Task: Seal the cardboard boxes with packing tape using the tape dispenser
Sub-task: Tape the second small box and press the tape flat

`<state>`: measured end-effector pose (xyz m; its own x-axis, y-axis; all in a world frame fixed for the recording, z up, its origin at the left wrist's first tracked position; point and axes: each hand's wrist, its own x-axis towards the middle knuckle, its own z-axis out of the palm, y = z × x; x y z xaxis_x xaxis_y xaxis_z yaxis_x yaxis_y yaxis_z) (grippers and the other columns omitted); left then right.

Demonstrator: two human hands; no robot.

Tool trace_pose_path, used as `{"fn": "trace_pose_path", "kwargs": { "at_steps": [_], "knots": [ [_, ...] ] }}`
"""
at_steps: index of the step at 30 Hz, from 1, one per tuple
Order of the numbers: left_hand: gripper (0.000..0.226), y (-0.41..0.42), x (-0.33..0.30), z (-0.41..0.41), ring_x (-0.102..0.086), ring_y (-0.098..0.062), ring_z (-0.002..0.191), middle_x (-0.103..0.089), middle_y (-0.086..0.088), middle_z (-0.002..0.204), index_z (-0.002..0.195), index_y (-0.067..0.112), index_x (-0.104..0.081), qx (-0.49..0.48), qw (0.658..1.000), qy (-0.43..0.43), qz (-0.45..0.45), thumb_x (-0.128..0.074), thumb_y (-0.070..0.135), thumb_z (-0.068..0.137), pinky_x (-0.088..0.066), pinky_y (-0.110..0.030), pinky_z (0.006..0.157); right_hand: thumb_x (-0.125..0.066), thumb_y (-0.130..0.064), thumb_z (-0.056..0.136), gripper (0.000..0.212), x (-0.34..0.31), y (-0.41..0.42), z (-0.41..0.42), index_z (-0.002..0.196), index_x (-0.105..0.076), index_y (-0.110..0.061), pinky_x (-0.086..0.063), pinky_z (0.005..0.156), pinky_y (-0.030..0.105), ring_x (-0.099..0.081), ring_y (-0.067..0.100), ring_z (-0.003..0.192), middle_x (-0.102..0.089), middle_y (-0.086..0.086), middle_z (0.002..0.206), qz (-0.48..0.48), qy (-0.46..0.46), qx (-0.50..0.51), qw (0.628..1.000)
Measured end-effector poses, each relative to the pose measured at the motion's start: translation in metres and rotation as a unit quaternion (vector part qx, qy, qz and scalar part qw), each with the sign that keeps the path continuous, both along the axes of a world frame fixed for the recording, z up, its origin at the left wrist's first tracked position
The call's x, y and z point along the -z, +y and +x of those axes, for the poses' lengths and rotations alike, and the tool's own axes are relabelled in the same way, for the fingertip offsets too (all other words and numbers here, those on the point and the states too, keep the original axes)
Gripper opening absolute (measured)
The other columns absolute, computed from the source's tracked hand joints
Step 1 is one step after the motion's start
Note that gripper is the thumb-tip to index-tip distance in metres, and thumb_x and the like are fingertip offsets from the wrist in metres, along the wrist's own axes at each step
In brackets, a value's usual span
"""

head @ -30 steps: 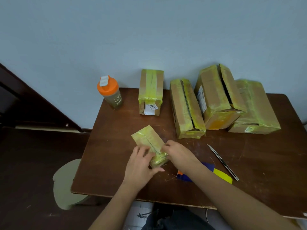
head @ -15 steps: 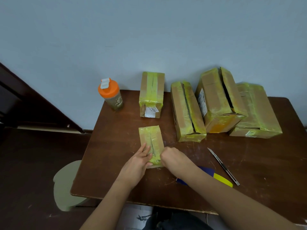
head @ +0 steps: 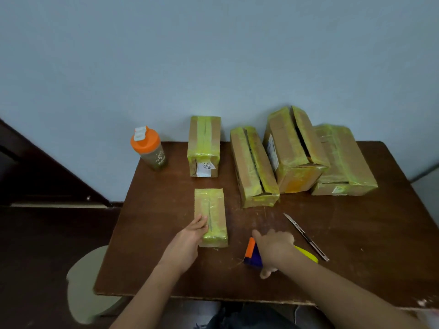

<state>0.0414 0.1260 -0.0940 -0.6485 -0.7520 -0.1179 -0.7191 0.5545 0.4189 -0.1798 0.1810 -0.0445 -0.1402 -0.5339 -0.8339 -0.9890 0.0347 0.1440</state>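
Observation:
A small cardboard box [head: 213,210] wrapped in yellow tape lies flat near the table's front, its seam running away from me. My left hand [head: 187,243] rests on the box's near left part with straight fingers. My right hand [head: 275,248] lies over the blue, orange and yellow tape dispenser [head: 253,254] to the right of the box. Its fingers are spread, with the thumb on the near side. Whether the hand has closed on the dispenser is unclear. Several bigger taped boxes stand at the back: one upright [head: 205,143], one long [head: 254,167], and two leaning together [head: 294,150] [head: 344,157].
A utility knife [head: 306,236] lies just right of the dispenser with its blade out. An orange-lidded shaker bottle [head: 148,148] stands at the back left corner of the brown table [head: 356,233]. A pale stool [head: 80,281] sits below the table's left front corner.
The small box was turned from a slant to straight. My right hand left the box and moved right onto the tape dispenser. My left hand stayed on the box.

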Motion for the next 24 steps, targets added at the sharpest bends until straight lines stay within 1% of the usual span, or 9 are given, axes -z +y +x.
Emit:
{"fn": "trace_pose_path", "kwargs": {
  "at_steps": [3, 6, 9, 11, 14, 18, 21, 22, 24],
  "knots": [
    [0.049, 0.004, -0.004, -0.005, -0.010, -0.010, 0.147, -0.024, 0.000, 0.157, 0.144, 0.009, -0.041, 0.010, 0.999, -0.001, -0.047, -0.052, 0.007, 0.096, 0.000, -0.016, 0.113, -0.081, -0.037, 0.078, 0.109, 0.001, 0.011, 0.002, 0.155, -0.004, -0.031, -0.034, 0.106, 0.058, -0.033, 0.042, 0.135, -0.027, 0.019, 0.151, -0.010, 0.037, -0.007, 0.999],
    [0.042, 0.013, -0.010, -0.012, -0.041, -0.019, 0.137, -0.049, -0.002, 0.144, 0.130, 0.012, -0.059, 0.021, 0.995, 0.024, -0.092, -0.065, 0.008, 0.089, -0.028, -0.029, 0.112, -0.073, -0.033, 0.085, 0.096, -0.006, 0.018, 0.000, 0.154, -0.008, -0.034, -0.027, 0.109, 0.062, -0.027, 0.045, 0.138, -0.019, 0.019, 0.155, -0.006, 0.048, -0.021, 0.999],
    [0.038, 0.023, -0.015, -0.025, -0.056, -0.018, 0.124, -0.061, 0.000, 0.131, 0.123, 0.013, -0.065, 0.029, 0.993, 0.055, -0.098, -0.065, 0.003, 0.086, -0.039, -0.027, 0.105, -0.072, -0.032, 0.086, 0.085, -0.005, 0.021, -0.006, 0.151, -0.019, -0.035, -0.041, 0.100, 0.053, -0.039, 0.043, 0.130, -0.030, 0.017, 0.148, -0.039, 0.032, -0.040, 0.998],
    [0.035, 0.026, -0.019, -0.032, -0.055, -0.012, 0.122, -0.059, 0.006, 0.132, 0.126, 0.018, -0.064, -0.013, 0.997, 0.065, -0.034, -0.056, 0.007, 0.093, -0.042, -0.026, 0.107, -0.070, -0.033, 0.086, 0.076, -0.001, 0.023, -0.012, 0.148, -0.026, -0.039, -0.046, 0.092, 0.045, -0.045, 0.039, 0.124, -0.037, 0.013, 0.141, -0.073, 0.007, -0.036, 0.997],
    [0.031, 0.024, -0.024, -0.038, -0.055, -0.007, 0.118, -0.063, 0.006, 0.126, 0.122, 0.019, -0.066, -0.112, 0.984, 0.113, 0.083, -0.053, 0.010, 0.096, -0.042, -0.027, 0.106, -0.069, -0.029, 0.085, 0.074, 0.002, 0.027, -0.021, 0.145, -0.029, -0.042, -0.046, 0.091, 0.044, -0.046, 0.037, 0.122, -0.039, 0.009, 0.139, -0.098, -0.022, -0.024, 0.995],
    [0.028, 0.023, -0.033, -0.037, -0.055, -0.007, 0.114, -0.063, 0.007, 0.119, 0.119, 0.016, -0.068, -0.176, 0.967, 0.127, 0.130, -0.053, 0.008, 0.096, -0.037, -0.011, 0.097, -0.070, -0.026, 0.083, 0.075, 0.005, 0.029, -0.023, 0.144, -0.030, -0.044, -0.046, 0.092, 0.044, -0.044, 0.036, 0.123, -0.038, 0.008, 0.139, -0.107, -0.029, -0.019, 0.994],
    [0.025, 0.021, -0.033, -0.033, -0.059, -0.006, 0.106, -0.065, 0.006, 0.115, 0.115, 0.016, -0.070, -0.194, 0.954, 0.134, 0.184, -0.056, 0.009, 0.095, -0.047, -0.025, 0.100, -0.070, -0.026, 0.083, 0.074, 0.006, 0.026, -0.020, 0.144, -0.031, -0.042, -0.045, 0.093, 0.046, -0.043, 0.037, 0.124, -0.037, 0.008, 0.140, -0.104, -0.024, -0.026, 0.994],
    [0.023, 0.021, -0.033, -0.031, -0.062, -0.008, 0.103, -0.065, 0.004, 0.116, 0.114, 0.015, -0.070, -0.201, 0.949, 0.132, 0.203, -0.057, 0.010, 0.095, -0.051, -0.028, 0.095, -0.069, -0.026, 0.083, 0.073, 0.007, 0.025, -0.019, 0.144, -0.032, -0.042, -0.045, 0.093, 0.047, -0.042, 0.037, 0.125, -0.037, 0.009, 0.140, -0.103, -0.021, -0.030, 0.994],
    [0.021, 0.021, -0.032, -0.030, -0.066, -0.011, 0.094, -0.064, 0.000, 0.116, 0.112, 0.012, -0.070, -0.218, 0.933, 0.124, 0.258, -0.057, 0.010, 0.096, -0.056, -0.024, 0.083, -0.067, -0.026, 0.085, 0.069, 0.008, 0.021, -0.016, 0.143, -0.035, -0.040, -0.045, 0.092, 0.047, -0.042, 0.037, 0.124, -0.037, 0.009, 0.140, -0.097, -0.013, -0.036, 0.995]
  ]
}}
